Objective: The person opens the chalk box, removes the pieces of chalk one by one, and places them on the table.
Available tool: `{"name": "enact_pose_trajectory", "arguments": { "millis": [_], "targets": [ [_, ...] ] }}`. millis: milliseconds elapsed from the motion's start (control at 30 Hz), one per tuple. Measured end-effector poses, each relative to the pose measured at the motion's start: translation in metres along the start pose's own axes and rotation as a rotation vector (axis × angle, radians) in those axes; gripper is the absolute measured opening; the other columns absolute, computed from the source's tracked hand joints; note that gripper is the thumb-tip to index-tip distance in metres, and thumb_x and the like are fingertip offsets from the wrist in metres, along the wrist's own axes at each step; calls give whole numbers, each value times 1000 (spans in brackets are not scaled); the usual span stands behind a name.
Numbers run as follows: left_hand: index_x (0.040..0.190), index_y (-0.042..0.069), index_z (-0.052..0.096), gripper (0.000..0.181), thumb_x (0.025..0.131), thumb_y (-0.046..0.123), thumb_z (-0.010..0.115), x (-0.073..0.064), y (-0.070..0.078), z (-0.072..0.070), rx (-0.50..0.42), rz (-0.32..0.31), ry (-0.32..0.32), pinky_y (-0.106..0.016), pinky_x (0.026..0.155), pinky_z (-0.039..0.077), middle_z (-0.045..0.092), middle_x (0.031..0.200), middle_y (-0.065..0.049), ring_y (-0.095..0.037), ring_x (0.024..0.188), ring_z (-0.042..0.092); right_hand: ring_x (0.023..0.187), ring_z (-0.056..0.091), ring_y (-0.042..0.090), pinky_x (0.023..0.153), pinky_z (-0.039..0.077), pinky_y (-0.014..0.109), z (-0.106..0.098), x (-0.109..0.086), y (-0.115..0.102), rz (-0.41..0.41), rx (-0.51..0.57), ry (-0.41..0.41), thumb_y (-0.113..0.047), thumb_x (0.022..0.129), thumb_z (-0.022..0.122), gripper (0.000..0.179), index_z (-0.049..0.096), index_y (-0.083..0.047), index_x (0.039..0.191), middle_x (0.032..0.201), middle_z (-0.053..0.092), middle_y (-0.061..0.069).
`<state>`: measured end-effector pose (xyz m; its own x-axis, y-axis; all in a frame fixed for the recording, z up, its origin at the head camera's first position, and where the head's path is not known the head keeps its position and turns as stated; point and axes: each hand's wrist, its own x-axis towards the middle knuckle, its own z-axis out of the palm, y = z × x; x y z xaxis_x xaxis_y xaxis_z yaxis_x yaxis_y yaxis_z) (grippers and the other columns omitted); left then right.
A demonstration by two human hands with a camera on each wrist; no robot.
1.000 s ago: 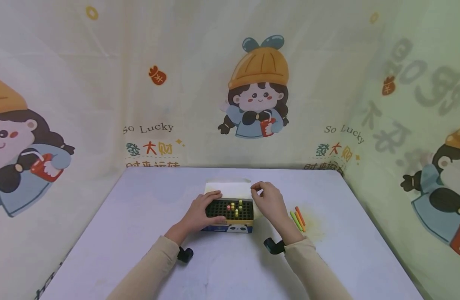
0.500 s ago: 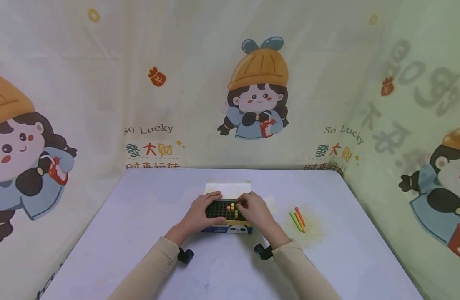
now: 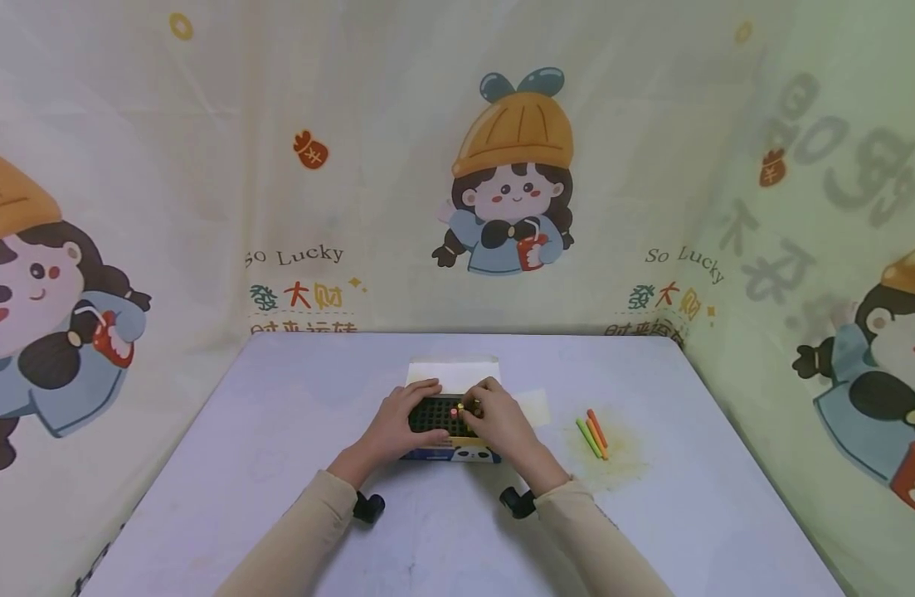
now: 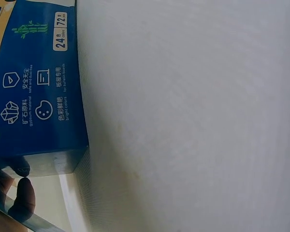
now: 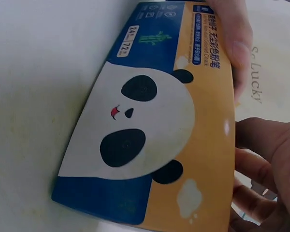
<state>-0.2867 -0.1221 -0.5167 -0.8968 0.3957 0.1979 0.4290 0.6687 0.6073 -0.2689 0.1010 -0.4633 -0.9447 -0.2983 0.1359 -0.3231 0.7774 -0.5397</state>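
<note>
A chalk box (image 5: 183,111) with a panda print stands on the table, its lid folded back. Its black holed insert (image 3: 429,412) carries a few chalk sticks, a pink chalk (image 3: 453,413) among them. My left hand (image 3: 394,424) grips the box from the left, thumb along the near side and fingers across the far side. Above the insert's right half, my right hand (image 3: 502,423) bends down, thumb and fingertips pinching a yellow chalk stick (image 3: 460,406), mostly covered by the fingers. The left wrist view shows the box's blue front (image 4: 38,82).
Right of the box lie green and orange chalk sticks (image 3: 593,434) on a yellowish dust stain. A pale paper sheet (image 3: 534,407) is beside the box's right end. The white lid flap (image 3: 453,375) stands behind the insert. A printed cloth backdrop (image 3: 397,166) surrounds the white table (image 3: 315,373).
My right hand has moved left and down from beside the lid flap to over the insert, uncovering the pale sheet. The left hand and the box have stayed put.
</note>
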Motion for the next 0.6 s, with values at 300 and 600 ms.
{"name": "enact_pose_trajectory", "arguments": {
  "millis": [300, 600],
  "targets": [
    [156, 24, 48, 85, 86, 60, 78, 2, -3, 2, -9, 2, -1, -55, 107, 40, 38, 165, 11, -24, 130, 48, 95, 66, 24, 81, 57, 41, 8, 6, -2, -47, -81, -3, -27, 97, 75, 24, 74, -10, 114, 109, 72, 6],
    [156, 24, 49, 84, 85, 60, 78, 2, -5, 4, -19, 11, 12, -58, 107, 40, 39, 164, 11, -26, 131, 48, 95, 67, 27, 82, 58, 43, 8, 4, -5, -77, -141, 15, -24, 95, 77, 16, 78, -16, 109, 108, 73, 6]
  ]
}}
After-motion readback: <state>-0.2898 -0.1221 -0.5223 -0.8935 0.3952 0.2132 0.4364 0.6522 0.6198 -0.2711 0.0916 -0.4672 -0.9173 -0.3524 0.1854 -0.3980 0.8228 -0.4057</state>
